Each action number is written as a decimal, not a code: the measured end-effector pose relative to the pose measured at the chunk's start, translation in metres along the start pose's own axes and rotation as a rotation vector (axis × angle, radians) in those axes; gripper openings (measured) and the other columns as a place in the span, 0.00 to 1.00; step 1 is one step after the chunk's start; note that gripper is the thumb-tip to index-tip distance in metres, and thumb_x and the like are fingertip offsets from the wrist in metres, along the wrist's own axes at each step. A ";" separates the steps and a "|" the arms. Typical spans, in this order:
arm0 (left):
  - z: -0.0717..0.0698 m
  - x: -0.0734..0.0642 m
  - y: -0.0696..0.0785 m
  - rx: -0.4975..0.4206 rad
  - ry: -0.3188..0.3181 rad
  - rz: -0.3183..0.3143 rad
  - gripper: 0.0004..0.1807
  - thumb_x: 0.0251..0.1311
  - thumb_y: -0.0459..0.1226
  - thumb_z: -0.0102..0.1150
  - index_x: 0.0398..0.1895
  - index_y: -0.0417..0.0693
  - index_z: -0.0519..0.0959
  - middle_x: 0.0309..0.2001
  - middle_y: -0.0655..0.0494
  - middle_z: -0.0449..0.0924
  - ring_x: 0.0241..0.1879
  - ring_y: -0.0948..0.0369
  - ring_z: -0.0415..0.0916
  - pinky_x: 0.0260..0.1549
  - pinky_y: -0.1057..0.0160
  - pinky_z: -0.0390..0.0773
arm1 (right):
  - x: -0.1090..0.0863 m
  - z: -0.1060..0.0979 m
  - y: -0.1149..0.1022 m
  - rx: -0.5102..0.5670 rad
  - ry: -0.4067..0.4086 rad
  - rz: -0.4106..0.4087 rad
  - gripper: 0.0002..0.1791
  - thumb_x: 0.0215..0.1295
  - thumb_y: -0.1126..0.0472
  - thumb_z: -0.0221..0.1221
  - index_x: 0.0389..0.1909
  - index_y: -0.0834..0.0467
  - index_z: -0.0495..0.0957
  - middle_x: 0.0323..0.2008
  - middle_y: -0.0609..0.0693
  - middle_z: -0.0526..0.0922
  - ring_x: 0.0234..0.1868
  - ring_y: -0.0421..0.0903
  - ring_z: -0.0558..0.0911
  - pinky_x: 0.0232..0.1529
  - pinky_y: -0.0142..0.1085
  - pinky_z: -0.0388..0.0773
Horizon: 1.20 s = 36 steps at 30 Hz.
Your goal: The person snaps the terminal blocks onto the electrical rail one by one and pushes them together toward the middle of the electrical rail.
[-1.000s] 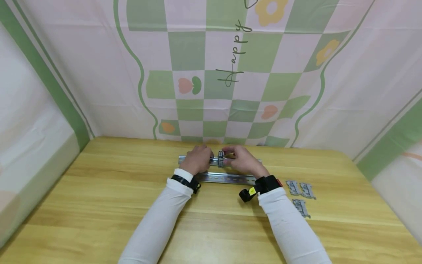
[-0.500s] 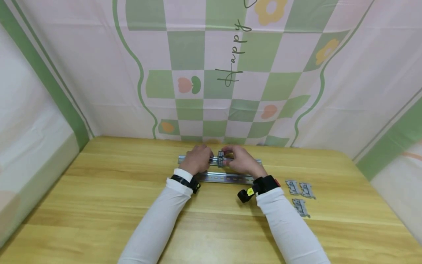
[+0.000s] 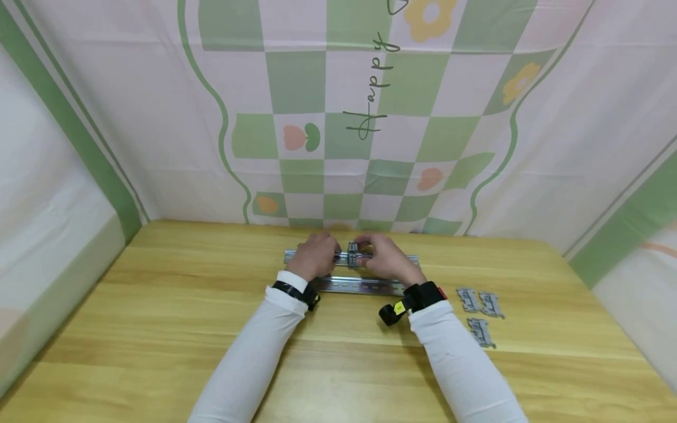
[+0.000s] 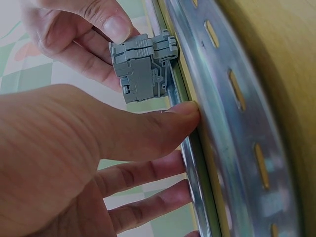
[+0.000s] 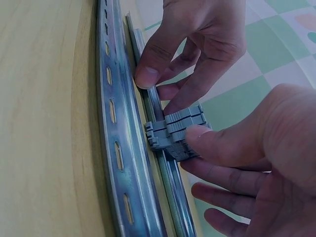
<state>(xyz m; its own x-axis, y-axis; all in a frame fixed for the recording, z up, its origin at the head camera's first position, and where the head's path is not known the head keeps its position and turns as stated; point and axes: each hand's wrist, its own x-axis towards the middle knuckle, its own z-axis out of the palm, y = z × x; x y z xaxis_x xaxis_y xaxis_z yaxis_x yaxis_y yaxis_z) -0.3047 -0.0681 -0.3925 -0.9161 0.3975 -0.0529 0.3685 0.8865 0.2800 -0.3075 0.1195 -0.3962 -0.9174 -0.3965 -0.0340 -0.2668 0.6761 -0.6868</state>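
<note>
A small stack of grey DIN-rail terminal blocks [image 3: 352,254] sits across the far metal DIN rail [image 3: 412,259]. My right hand [image 3: 388,255] pinches the stack from the right, with its thumb [image 5: 200,138] on the near side and fingers behind. Just left of the blocks, my left hand [image 3: 315,255] grips the same rail, its thumb [image 4: 182,116] on the near edge and fingertips on the far edge. In the left wrist view the blocks [image 4: 140,74] show ribbed tops and a flat side face. The blocks' feet on the rail are partly hidden.
A second slotted DIN rail [image 3: 365,286] lies parallel, closer to me, partly under the wrists. Three loose grey terminal blocks [image 3: 480,332] lie flat to the right of my right forearm. A checked curtain [image 3: 346,176] hangs behind the wooden table's [image 3: 158,329] back edge.
The head view has shifted very slightly. Both hands keep their places on the rail and the blocks, with no clear movement along the rail.
</note>
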 end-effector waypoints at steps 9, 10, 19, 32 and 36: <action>0.002 0.000 0.000 -0.011 0.008 0.009 0.10 0.60 0.29 0.65 0.43 0.49 0.88 0.45 0.50 0.79 0.45 0.50 0.75 0.42 0.47 0.82 | -0.002 0.000 0.000 0.002 0.002 -0.006 0.24 0.67 0.71 0.62 0.63 0.68 0.72 0.57 0.64 0.79 0.61 0.60 0.76 0.60 0.51 0.75; 0.002 0.000 0.000 -0.012 0.006 0.009 0.10 0.60 0.29 0.65 0.43 0.49 0.88 0.45 0.50 0.78 0.45 0.50 0.75 0.42 0.47 0.82 | -0.002 0.001 -0.001 0.001 0.003 -0.007 0.24 0.67 0.71 0.63 0.63 0.68 0.72 0.57 0.63 0.79 0.61 0.60 0.76 0.60 0.51 0.75; 0.000 0.000 0.000 -0.010 0.004 0.018 0.08 0.61 0.29 0.64 0.41 0.48 0.87 0.42 0.52 0.78 0.40 0.53 0.75 0.37 0.51 0.83 | -0.001 0.000 0.002 0.002 0.016 -0.018 0.25 0.66 0.70 0.64 0.63 0.67 0.72 0.57 0.63 0.79 0.61 0.60 0.76 0.62 0.52 0.74; -0.002 -0.002 0.000 0.003 0.004 0.011 0.18 0.62 0.32 0.65 0.56 0.49 0.85 0.54 0.49 0.80 0.53 0.47 0.76 0.51 0.42 0.79 | -0.005 -0.014 0.009 0.073 -0.019 -0.028 0.35 0.64 0.66 0.67 0.70 0.68 0.65 0.63 0.64 0.76 0.66 0.63 0.72 0.67 0.56 0.68; -0.003 -0.003 -0.001 0.000 -0.003 0.007 0.20 0.62 0.33 0.65 0.58 0.50 0.84 0.57 0.49 0.79 0.56 0.46 0.75 0.54 0.40 0.77 | -0.006 -0.020 0.010 0.062 -0.012 -0.016 0.35 0.65 0.67 0.67 0.70 0.69 0.65 0.63 0.65 0.75 0.66 0.64 0.71 0.68 0.57 0.66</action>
<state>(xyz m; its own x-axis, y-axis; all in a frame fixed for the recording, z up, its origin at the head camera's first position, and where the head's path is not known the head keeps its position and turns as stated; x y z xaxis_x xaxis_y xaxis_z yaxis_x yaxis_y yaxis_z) -0.3031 -0.0708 -0.3900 -0.9130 0.4044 -0.0534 0.3749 0.8836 0.2805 -0.3103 0.1416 -0.3885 -0.9095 -0.4147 -0.0305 -0.2626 0.6297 -0.7312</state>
